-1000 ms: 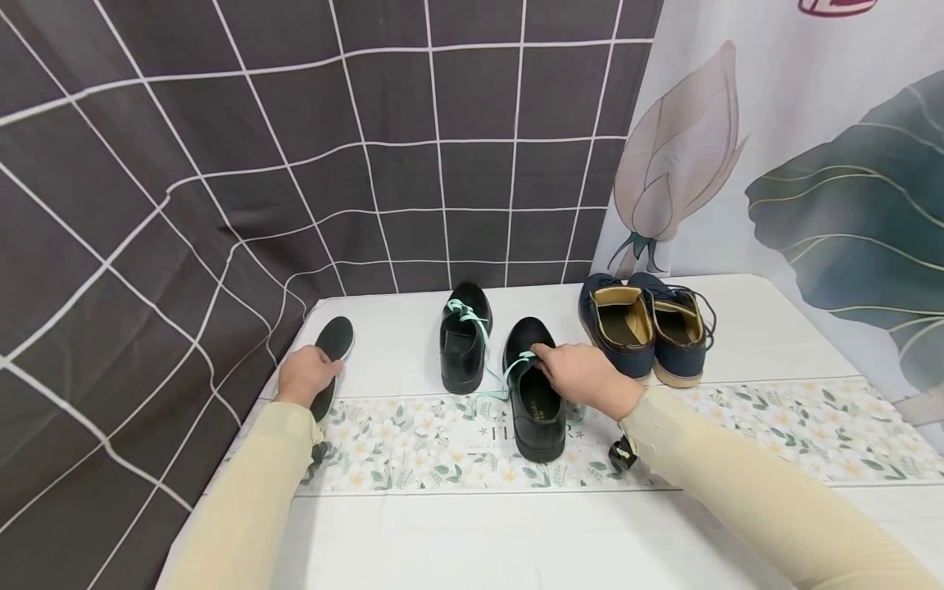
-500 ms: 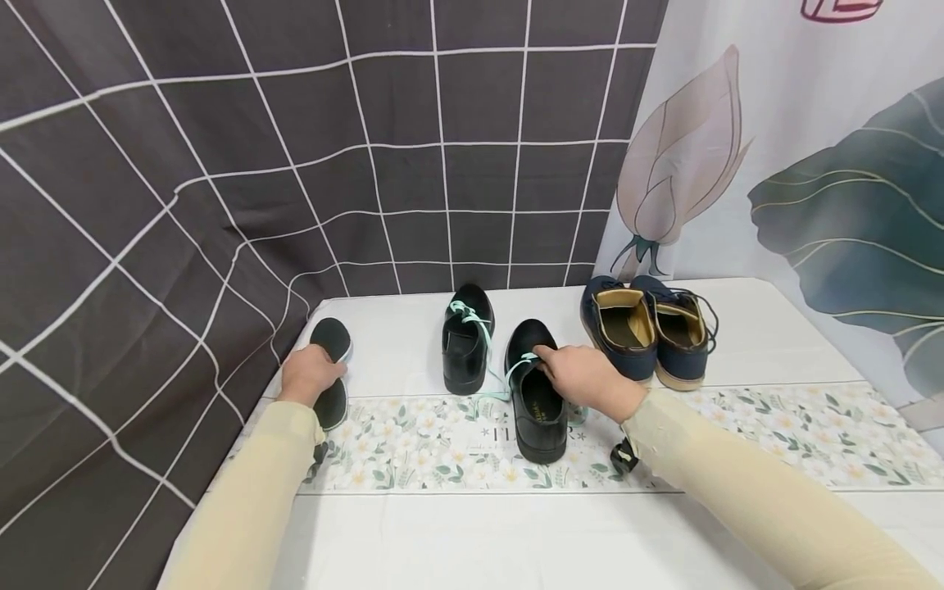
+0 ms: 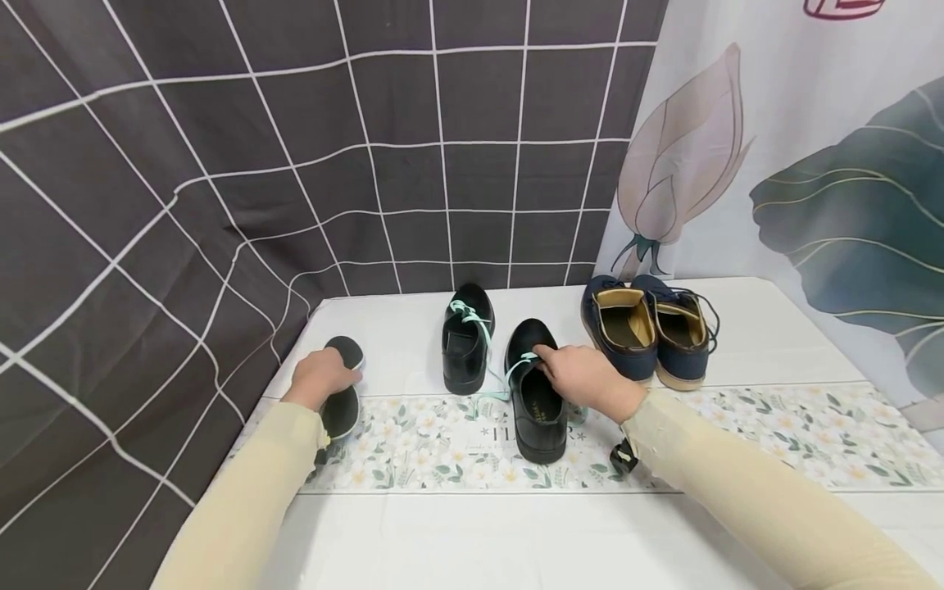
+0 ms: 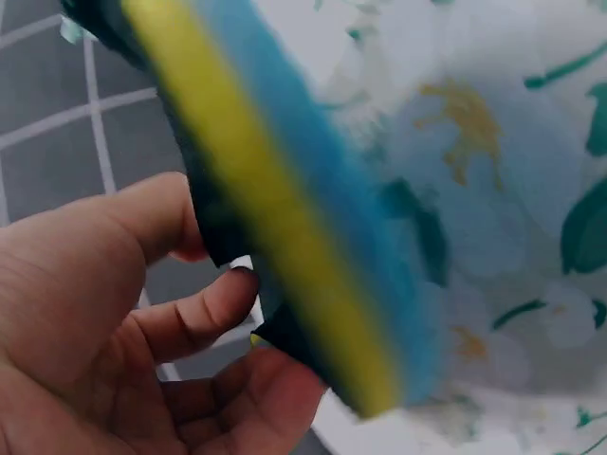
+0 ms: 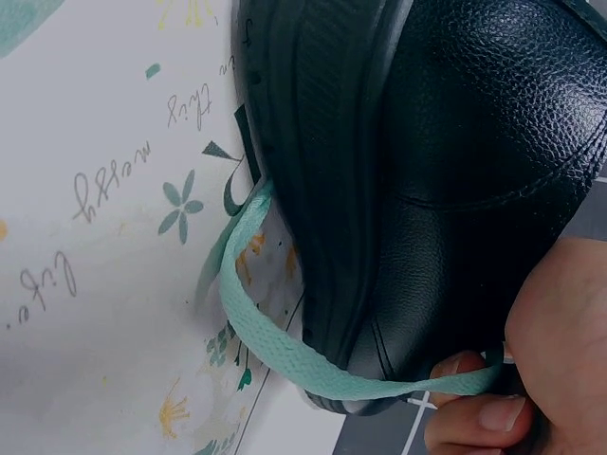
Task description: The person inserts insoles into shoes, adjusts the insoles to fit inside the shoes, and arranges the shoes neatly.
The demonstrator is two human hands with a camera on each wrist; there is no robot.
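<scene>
Over the left end of the table my left hand (image 3: pixel 320 377) grips a dark oblong thing (image 3: pixel 341 414) by its narrow middle. In the left wrist view this oblong thing (image 4: pixel 266 209) shows a yellow band and a blurred blue layer under its dark top. At the middle, my right hand (image 3: pixel 590 377) reaches to the throat of a black lace-up shoe (image 3: pixel 542 434). Its fingertips pinch a mint-green shoelace (image 5: pixel 303 370) beside the black leather upper. Another black shoe (image 3: pixel 465 360), also with mint lace, stands behind to the left.
A pair of navy shoes (image 3: pixel 682 360) with tan linings stands at the back right. The white table (image 3: pixel 487 541) bears a flowered band. A dark checked curtain (image 3: pixel 295 106) hangs behind and to the left, with a white printed curtain (image 3: pixel 796 82) at the right.
My left hand has shifted right and a little nearer with the dark oblong thing. The right hand keeps its place at the black shoe.
</scene>
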